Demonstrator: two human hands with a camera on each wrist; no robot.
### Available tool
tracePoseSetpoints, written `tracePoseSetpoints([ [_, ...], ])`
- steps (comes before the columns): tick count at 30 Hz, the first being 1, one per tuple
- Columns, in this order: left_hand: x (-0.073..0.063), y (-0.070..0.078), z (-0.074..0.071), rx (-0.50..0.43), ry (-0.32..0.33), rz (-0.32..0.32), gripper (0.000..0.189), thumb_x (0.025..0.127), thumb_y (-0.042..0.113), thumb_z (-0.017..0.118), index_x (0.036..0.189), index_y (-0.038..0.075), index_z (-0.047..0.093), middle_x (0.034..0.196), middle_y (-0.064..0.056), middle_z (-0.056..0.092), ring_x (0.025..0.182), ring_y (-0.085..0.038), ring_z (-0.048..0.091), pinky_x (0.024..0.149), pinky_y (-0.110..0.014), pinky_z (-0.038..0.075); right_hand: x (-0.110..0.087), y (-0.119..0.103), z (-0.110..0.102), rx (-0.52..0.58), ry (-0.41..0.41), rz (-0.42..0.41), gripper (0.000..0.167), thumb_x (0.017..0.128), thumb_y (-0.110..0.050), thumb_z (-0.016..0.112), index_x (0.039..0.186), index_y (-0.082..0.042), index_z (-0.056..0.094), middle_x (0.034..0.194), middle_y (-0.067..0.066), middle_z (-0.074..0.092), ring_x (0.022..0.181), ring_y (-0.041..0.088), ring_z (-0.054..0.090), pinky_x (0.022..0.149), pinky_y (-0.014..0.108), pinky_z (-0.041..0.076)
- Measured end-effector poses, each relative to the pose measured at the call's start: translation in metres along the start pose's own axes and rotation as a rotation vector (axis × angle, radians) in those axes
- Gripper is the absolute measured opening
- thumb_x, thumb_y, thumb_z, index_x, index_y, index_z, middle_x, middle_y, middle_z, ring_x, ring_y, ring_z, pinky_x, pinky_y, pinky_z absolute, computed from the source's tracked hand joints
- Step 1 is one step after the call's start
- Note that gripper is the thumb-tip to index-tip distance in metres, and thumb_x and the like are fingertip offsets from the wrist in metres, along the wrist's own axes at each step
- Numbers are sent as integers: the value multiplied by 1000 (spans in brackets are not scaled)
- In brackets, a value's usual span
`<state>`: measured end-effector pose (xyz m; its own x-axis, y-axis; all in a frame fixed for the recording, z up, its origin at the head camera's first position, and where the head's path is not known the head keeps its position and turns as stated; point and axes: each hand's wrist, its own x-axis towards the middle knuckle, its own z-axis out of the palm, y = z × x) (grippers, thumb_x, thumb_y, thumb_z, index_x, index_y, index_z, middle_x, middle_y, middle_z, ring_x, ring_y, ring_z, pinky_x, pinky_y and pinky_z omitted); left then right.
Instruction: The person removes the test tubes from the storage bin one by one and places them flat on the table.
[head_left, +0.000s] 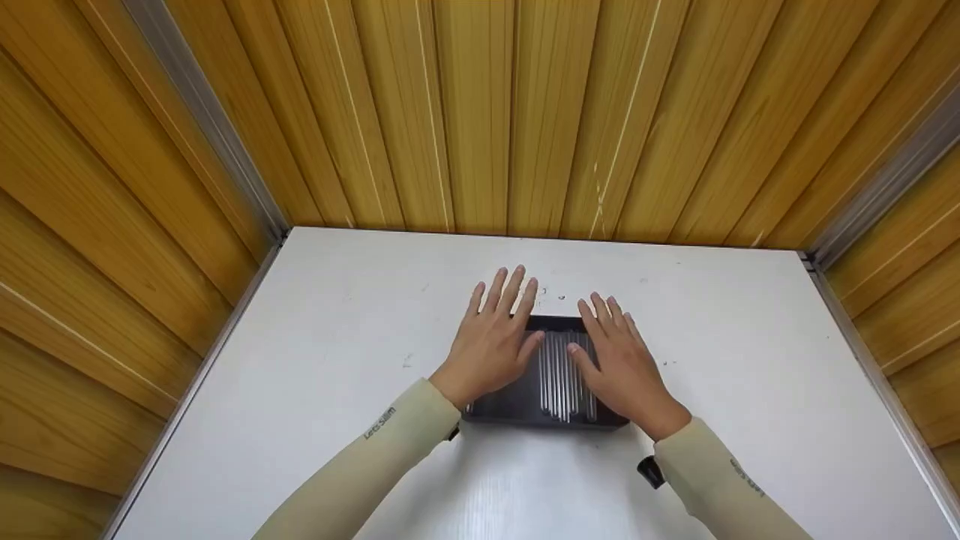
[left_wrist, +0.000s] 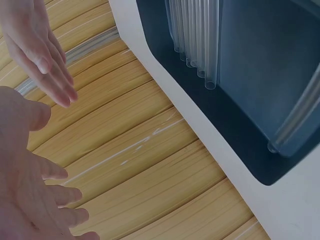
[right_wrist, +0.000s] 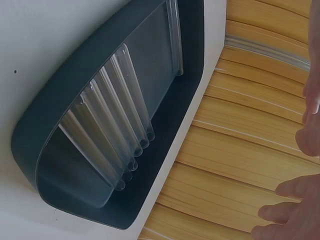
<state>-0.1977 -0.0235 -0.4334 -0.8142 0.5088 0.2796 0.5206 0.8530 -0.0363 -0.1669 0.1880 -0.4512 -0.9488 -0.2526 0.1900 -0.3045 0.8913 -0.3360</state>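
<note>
A dark rectangular tray (head_left: pixel 499 410) rests on the white table, with several clear test tubes (head_left: pixel 556 379) lying side by side in it. One more test tube (left_wrist: pixel 300 117) lies apart from the row, along the tray's left end. Over the tray's left part is my left hand (head_left: pixel 489 346), its fingers straight and pointing away from me. My right hand (head_left: pixel 621 367) is over the right end, fingers also extended. Neither hand holds anything. From the right wrist, the row of tubes (right_wrist: pixel 110 115) leans slightly, rounded ends toward the tray's wall.
White tabletop (head_left: pixel 337 360) surrounds the tray on all sides. Yellow wood-patterned panels (head_left: pixel 480 112) rise behind the table and on both sides, with metal corner posts (head_left: pixel 217 120) between them. Small dark marks dot the surface near the tray.
</note>
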Motion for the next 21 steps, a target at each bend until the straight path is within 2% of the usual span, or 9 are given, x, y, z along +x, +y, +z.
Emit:
tracePoseSetpoints([
  [13, 0, -1, -1, 6, 4, -1, 70, 100, 51, 36, 155, 14, 17, 163, -10, 15, 150, -30, 14, 119, -52, 22, 0, 2, 1, 13, 0, 24, 66, 100, -38, 48, 153, -8, 23, 161, 16, 18, 149, 38, 13, 120, 54, 13],
  [21, -3, -4, 3, -3, -14, -11, 70, 101, 52, 33, 155, 12, 17, 163, -11, 14, 150, -30, 13, 119, -51, 21, -1, 5, 5, 50, 26, 57, 65, 99, -36, 50, 153, -8, 26, 160, 16, 22, 148, 38, 18, 117, 56, 21],
])
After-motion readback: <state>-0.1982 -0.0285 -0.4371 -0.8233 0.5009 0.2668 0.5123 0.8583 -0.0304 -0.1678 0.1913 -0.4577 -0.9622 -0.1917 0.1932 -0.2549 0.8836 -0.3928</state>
